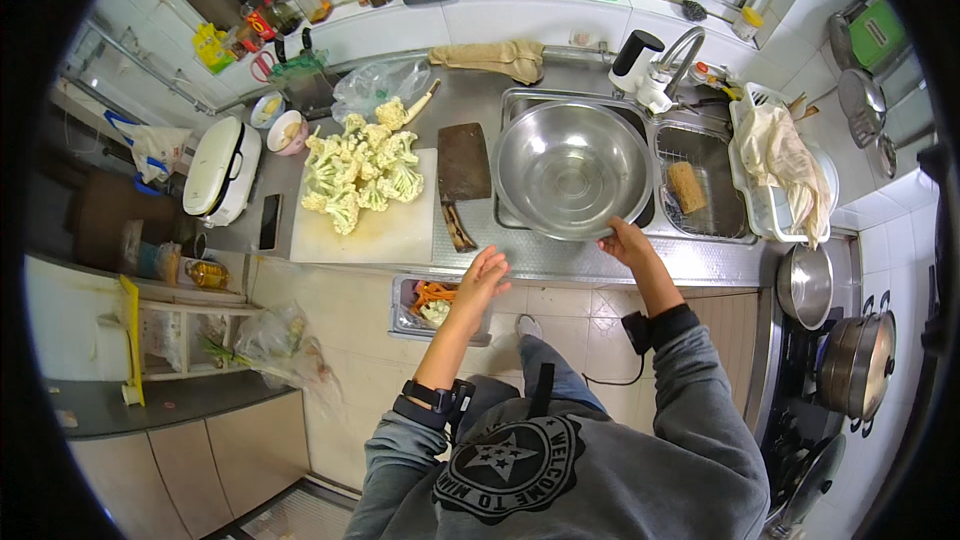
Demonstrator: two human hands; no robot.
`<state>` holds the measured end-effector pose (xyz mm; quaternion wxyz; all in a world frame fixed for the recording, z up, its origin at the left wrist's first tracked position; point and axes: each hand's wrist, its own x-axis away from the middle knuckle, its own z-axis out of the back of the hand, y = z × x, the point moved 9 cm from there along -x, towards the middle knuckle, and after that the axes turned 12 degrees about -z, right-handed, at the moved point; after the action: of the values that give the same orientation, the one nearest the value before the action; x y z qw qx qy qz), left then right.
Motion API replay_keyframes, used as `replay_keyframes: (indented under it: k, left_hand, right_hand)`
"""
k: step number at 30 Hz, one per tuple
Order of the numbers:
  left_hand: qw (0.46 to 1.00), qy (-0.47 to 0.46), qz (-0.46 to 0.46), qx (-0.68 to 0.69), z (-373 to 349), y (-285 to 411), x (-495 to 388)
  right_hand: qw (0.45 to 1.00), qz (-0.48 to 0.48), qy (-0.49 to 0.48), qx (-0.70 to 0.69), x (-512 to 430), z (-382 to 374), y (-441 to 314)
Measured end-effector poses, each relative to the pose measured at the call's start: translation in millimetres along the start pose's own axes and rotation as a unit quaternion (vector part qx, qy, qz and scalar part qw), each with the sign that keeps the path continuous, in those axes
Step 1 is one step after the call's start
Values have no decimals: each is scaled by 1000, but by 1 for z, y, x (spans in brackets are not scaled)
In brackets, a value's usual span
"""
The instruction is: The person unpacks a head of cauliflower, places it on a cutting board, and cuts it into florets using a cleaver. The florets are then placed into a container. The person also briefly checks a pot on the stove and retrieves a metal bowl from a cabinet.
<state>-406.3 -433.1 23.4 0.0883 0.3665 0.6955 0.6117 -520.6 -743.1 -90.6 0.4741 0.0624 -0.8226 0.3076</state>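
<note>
A large stainless steel basin (574, 165) rests over the left sink bowl, with nothing visible inside. My right hand (624, 240) grips its near rim, thumb on top. My left hand (484, 281) is in the air before the counter edge, fingers apart, holding nothing. Left of the basin lies a cleaver with a dark blade (463, 163) and worn handle. Beside it, cauliflower florets (360, 169) are heaped on a white cutting board (367, 244). A cut stalk (421, 101) lies behind them, near a clear plastic bag (379, 88).
A faucet (679, 64) stands behind the sinks. The right sink (724, 221) holds a loofah-like scrubber (685, 187). A white dish rack (750, 165) is at right, a phone (271, 221) and white appliance (221, 172) at left. Below the counter, an open bin (405, 322) contains scraps.
</note>
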Motion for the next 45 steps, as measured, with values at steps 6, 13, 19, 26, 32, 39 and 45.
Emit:
replay_keyframes:
  k: [6,13,19,26,32,39,45]
  left_hand:
    - [999,-14,33,10,-19,-5,-46]
    - [997,-22,76,-3,-29,-23,-72]
    - [993,-36,102,-36,-29,-35,-85]
    - [990,-57,120,-51,-32,-44,-89]
    - [993,-77,79,-44,-42,-45,-93]
    - [978,-174,45,-107,-91,-41,-111]
    - [971,-212,16,-114,-138,-34,-119]
  right_hand:
    - [996,-64,58,27,-75,35,-42]
    - [979,-151,126,55,-141,84,-41]
    - [972,-132,188,58,-157,107,-40]
    - [945,-90,274,156,-151,118,-52]
    - [917,-27,261,300,-146,114,-67]
    - [892,156,243,347,-108,127,-132]
    - [938,249,160,179,-64,167,-243]
